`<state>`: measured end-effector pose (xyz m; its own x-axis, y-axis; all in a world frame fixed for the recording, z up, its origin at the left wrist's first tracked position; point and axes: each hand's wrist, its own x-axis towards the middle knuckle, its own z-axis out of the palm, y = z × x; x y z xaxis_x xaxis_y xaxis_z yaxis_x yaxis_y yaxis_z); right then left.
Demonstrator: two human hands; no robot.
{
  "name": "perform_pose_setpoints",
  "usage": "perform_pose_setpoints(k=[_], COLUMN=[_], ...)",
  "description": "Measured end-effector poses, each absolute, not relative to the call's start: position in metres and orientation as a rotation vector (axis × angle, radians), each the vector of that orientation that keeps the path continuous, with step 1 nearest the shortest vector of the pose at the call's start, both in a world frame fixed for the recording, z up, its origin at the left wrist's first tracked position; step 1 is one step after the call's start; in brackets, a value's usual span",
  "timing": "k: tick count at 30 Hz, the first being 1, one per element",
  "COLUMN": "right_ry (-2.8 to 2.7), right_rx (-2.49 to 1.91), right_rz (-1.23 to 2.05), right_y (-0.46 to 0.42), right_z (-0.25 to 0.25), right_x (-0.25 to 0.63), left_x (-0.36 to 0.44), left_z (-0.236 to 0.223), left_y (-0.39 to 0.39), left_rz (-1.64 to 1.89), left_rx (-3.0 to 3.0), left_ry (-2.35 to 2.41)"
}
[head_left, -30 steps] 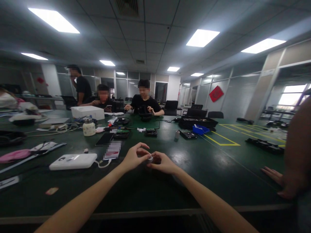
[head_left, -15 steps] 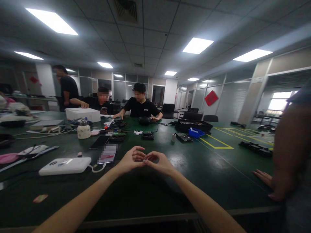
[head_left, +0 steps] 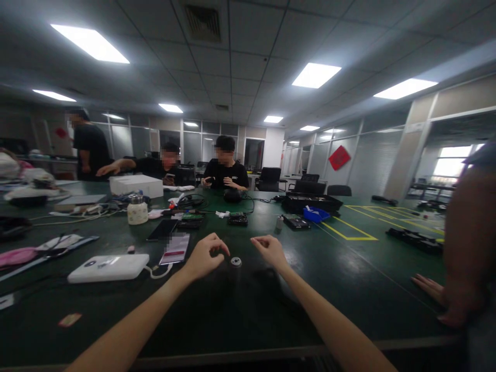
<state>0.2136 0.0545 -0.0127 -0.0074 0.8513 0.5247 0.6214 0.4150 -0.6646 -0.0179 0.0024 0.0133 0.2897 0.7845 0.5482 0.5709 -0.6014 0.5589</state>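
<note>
A small round silver part [head_left: 236,262] lies on the dark green table [head_left: 341,268], in the gap between my two hands. My left hand [head_left: 205,256] hovers just left of it, thumb and forefinger curled into a ring with nothing visible between them. Just right of the part is my right hand [head_left: 270,248], its fingers loosely curled inward and holding nothing. Neither hand touches the part.
A white power bank [head_left: 108,267] with a cable and a phone [head_left: 174,249] lie to the left. Another person's hand [head_left: 428,289] rests on the table at the right. Three people are at the far end among a white box [head_left: 135,185], a jar [head_left: 137,212] and black trays [head_left: 313,200].
My hands were together, pinching the small round part. They have moved apart and the part now lies alone on the table. The standing person at the far left has shifted left.
</note>
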Motion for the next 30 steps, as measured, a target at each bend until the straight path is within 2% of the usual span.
perform_pose_setpoints(k=[5,10,20,24,30], right_ry=[-1.794,-1.978,-2.119,-2.051,-2.037], right_rx=[-1.397,-1.036,-0.954,-1.022,-1.044], right_rz=[0.283,0.382,0.475,0.631,0.865], right_y=[0.058,0.029,0.006,0.005,0.004], right_z=[-0.015,0.002,0.004,0.003,-0.001], right_x=[0.227,0.199,0.179,0.177,0.183], left_x=[-0.02,-0.022,-0.014,-0.012,-0.006], left_z=[0.006,0.002,0.005,0.008,0.007], left_y=[0.009,0.015,0.008,0.006,0.001], left_rz=[1.107,1.198,1.317,1.33,1.256], left_rx=[2.341,2.31,2.196,2.037,2.105], left_ry=[1.399,1.522,1.337,1.202,1.109])
